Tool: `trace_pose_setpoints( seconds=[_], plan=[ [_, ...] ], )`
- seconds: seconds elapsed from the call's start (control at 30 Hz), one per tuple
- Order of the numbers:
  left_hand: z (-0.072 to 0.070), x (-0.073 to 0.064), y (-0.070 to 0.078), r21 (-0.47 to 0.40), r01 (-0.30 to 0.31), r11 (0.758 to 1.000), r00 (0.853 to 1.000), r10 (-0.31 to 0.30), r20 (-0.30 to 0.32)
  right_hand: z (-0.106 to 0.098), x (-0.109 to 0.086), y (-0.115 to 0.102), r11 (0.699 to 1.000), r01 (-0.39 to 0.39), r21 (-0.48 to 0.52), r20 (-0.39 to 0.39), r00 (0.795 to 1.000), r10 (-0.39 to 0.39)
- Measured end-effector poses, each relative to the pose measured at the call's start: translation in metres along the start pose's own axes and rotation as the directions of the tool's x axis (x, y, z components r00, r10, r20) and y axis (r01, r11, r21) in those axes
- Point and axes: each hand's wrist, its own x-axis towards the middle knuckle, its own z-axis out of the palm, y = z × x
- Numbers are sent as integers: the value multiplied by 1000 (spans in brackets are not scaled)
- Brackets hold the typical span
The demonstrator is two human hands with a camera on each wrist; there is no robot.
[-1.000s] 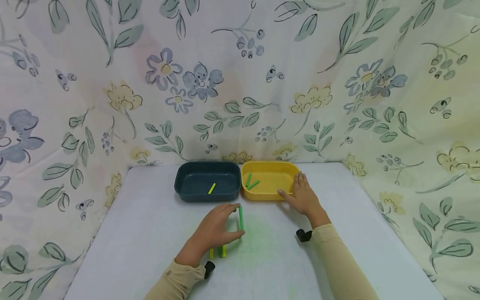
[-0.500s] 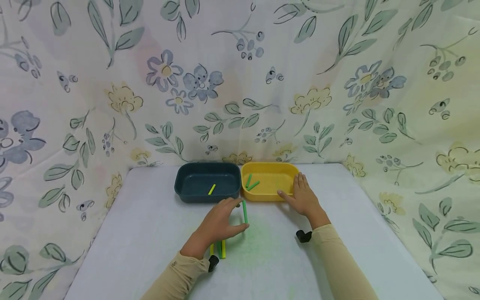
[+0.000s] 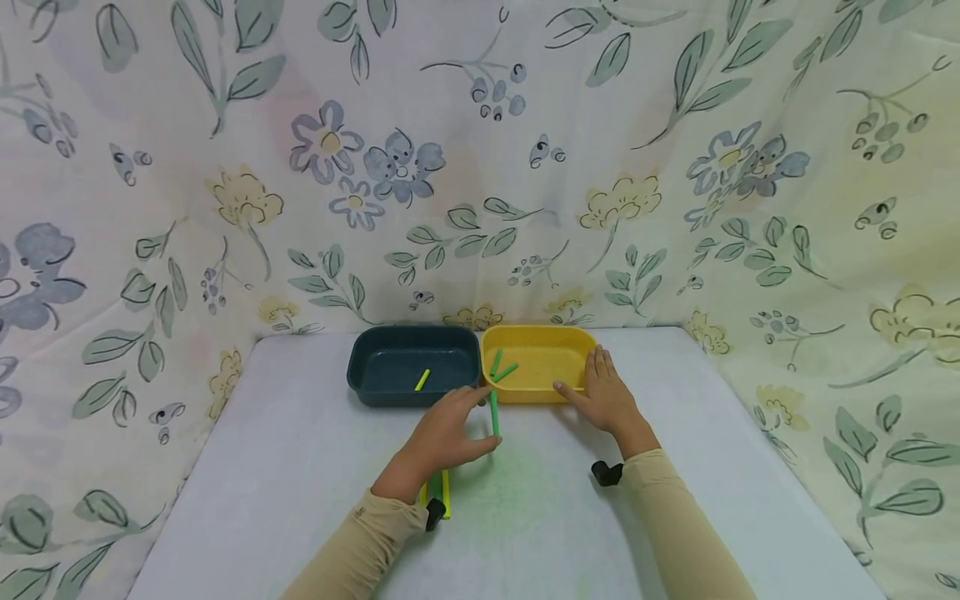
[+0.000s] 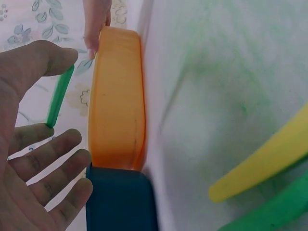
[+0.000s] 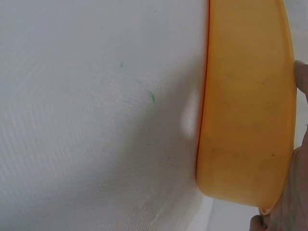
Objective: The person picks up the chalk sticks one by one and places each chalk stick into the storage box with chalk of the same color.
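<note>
Head view: black wrist device [image 3: 435, 514] partly hid sticks [image 3: 446, 493]. Left wrist view: lower edge cropped dark blue tray [image 4: 120, 202]. Right wrist view: right hand [image 5: 294, 187] was mostly cut off.

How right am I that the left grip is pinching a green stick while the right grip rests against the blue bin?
The bin is wrong: the right grip rests against the yellow bin, as the head view shows. The left grip is pinching a green stick.
</note>
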Motion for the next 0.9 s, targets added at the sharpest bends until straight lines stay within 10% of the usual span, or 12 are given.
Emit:
trace_pose_setpoints(
  seconds=[0.9],
  plan=[
    [3,50,5,70,-38,997,999,40,-15,1,1,-2,1000,-24,-15,-2,1000,24]
  ],
)
